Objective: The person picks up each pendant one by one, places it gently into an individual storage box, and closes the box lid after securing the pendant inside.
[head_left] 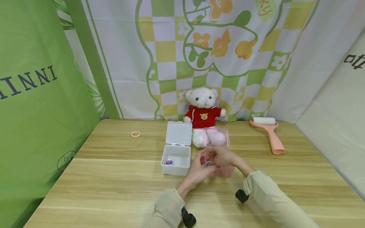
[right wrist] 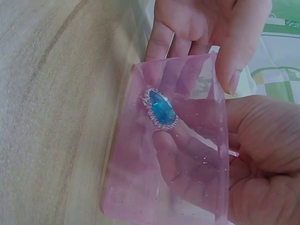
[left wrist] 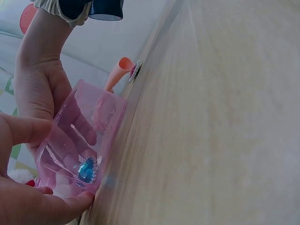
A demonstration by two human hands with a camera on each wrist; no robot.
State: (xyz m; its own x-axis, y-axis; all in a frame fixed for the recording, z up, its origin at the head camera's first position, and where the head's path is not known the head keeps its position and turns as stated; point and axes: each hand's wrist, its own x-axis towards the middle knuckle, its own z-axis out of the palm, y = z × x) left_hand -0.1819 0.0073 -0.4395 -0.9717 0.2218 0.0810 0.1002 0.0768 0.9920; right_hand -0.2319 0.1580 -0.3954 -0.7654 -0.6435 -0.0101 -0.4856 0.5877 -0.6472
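A clear pink box (head_left: 223, 172) stands on the table with its lid (head_left: 216, 138) raised. My left hand (head_left: 197, 171) grips the box at its left end, thumb and fingers on the wall. From above, my right hand (head_left: 223, 156) reaches inside it. There the thumb and fingertips pinch a blue teardrop jewel (right wrist: 161, 110) with a beaded silver edge, close to the wall at the left end. Left of the pink box, a white box (head_left: 176, 170) with its lid up holds a purple jewel (head_left: 169, 162).
A white teddy bear (head_left: 203, 117) in a red hoodie sits behind the boxes. At the far right lies a pink-handled lint roller (head_left: 271, 134). A pale yellow ring (head_left: 136, 134) lies far left. One more beaded jewel (left wrist: 135, 71) rests on the table.
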